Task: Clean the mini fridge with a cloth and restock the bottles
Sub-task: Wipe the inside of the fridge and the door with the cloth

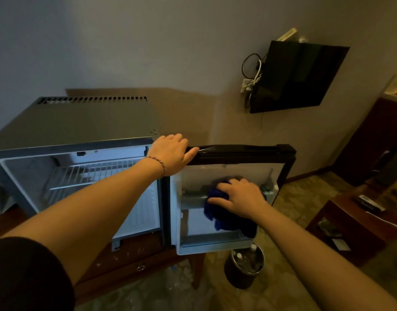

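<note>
The grey mini fridge [76, 122] stands on a low wooden stand with its door [242, 151] swung wide open to the right. Inside the cabinet a wire shelf [92, 173] shows. My left hand [173, 153] rests on the top edge of the door near the hinge, fingers curled over it. My right hand [238, 196] presses a dark blue cloth [217, 212] against the inner door lining at the door shelf. Bottles [249, 254] stand in a dark bucket [242, 272] on the floor below the door.
A wall-mounted black TV [298, 75] with dangling cables hangs to the right. Dark wooden furniture [372, 144] and a low table [350, 223] with small items fill the right side. Patterned carpet [300, 198] covers the floor.
</note>
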Motion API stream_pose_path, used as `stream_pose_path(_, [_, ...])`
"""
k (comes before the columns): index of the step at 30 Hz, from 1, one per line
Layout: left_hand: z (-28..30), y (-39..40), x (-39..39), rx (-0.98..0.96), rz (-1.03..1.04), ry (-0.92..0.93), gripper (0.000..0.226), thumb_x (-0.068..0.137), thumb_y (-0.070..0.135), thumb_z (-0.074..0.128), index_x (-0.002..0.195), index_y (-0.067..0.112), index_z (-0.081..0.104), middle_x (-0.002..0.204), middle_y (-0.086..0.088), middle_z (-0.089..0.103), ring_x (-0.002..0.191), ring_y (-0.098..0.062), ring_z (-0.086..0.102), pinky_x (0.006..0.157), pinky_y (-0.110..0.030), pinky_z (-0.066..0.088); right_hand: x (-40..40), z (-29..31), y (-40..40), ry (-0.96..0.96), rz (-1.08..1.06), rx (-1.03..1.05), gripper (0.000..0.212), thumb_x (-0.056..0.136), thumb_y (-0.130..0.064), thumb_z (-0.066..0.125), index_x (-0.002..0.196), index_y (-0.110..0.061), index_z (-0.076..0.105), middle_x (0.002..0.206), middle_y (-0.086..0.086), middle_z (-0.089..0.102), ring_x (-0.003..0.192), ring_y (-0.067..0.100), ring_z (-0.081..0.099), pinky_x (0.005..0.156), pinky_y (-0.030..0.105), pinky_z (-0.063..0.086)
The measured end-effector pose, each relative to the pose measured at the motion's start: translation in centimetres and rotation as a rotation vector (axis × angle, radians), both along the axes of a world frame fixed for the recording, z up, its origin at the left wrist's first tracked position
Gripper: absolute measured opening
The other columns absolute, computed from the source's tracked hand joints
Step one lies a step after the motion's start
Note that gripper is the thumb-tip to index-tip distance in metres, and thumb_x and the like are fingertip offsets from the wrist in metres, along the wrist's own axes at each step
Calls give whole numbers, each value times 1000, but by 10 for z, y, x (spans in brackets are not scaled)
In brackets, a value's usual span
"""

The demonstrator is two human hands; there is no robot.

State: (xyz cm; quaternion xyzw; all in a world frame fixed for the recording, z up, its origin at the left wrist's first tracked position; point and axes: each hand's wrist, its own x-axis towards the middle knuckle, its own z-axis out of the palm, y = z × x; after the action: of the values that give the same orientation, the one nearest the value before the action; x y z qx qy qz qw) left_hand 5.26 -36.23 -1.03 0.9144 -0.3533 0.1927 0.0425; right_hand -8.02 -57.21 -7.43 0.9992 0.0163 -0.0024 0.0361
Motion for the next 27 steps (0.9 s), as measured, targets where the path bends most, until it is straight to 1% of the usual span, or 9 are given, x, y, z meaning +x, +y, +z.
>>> stream_pose_path(2, [0,0,1,1,-3,-7,53,101,58,22,100,19,58,89,2,49,80,-15,46,76,-30,36,-10,-1,-34,-27,-31,-10,83,78,-90,7,127,-40,53,115,-3,62,97,19,59,85,39,52])
stream_pose_path(4, [-2,0,-1,0,3,-10,50,101,58,22,95,21,55,88,2,49,80,-15,46,75,-30,35,-15,-4,-49,-57,-14,-26,88,78,-88,3,130,-39,54,115,-3,63,96,19,59,84,38,52])
stream_pose_path(7, [-1,-2,-2,1,12,-10,45,101,57,22,92,23,51,87,2,47,78,-15,45,74,-31,35,-11,-5,-44,-60,-3,-49,76,84,-84,14,132,-38,52,118,0,62,101,23,58,86,39,51])
stream_pose_path(11, [-2,-1,-1,-1,40,-18,52,101,57,21,95,20,57,85,3,46,77,-16,45,76,-34,41,-6,1,-33,-3,26,-13,61,91,-78,26,129,-37,51,122,3,60,106,25,57,88,42,51])
stream_pose_path(15, [0,-5,-3,2,68,-3,57,98,58,19,100,19,60,87,4,49,79,-15,48,76,-33,44,5,-3,10,-4,105,23,58,94,-74,29,127,-31,51,128,10,57,115,33,53,92,48,48])
stream_pose_path(19, [0,-8,-6,21,111,13,55,100,57,21,102,18,60,88,2,50,79,-15,49,74,-31,42,10,-10,42,-79,172,60,60,96,-71,34,140,-30,43,136,14,53,123,39,49,96,52,44])
stream_pose_path(21, [1,-9,-6,23,125,10,54,100,57,21,103,18,60,87,3,49,79,-15,48,72,-29,40,8,-13,36,-130,201,66,60,96,-70,34,141,-31,41,135,14,53,120,39,50,94,51,44])
stream_pose_path(23, [1,-10,-6,21,134,4,54,100,56,22,103,18,60,87,3,48,78,-14,47,71,-29,38,10,-16,21,-147,221,59,58,96,-71,33,136,-32,45,131,12,55,115,39,52,91,49,45])
stream_pose_path(27, [-1,-11,-4,18,151,-1,54,101,56,23,102,18,61,86,2,50,77,-14,49,69,-28,41,16,-6,-13,-57,169,111,59,92,-77,29,124,-33,53,118,6,60,104,32,58,86,45,49])
